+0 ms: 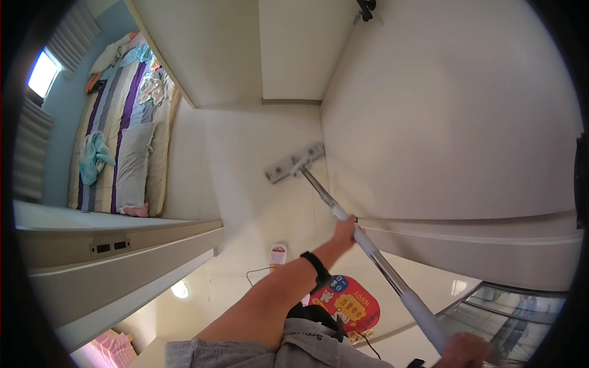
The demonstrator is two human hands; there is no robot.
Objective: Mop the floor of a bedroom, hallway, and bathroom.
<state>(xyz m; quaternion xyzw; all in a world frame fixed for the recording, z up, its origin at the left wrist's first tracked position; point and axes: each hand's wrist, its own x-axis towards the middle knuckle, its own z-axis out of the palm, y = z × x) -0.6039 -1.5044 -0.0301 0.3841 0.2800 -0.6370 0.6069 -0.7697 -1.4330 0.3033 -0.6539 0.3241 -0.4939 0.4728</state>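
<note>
A flat mop with a metal-and-white handle (386,264) runs diagonally from the lower right up to its grey rectangular head (295,163). That head lies on the pale floor, its right end close to the base of the wide light panel. My left hand (345,231) is closed around the white sleeve midway along the handle, and a black band circles that wrist. Near the bottom right edge, my right hand (464,350) grips the upper end of the handle.
Left is a bed with a striped cover (124,115), beyond an open door (138,271) seen edge-on. A light panel (441,115) rises at right. A red mat (347,303) lies by my feet, with a thin cable (257,271) near my slipper (277,254).
</note>
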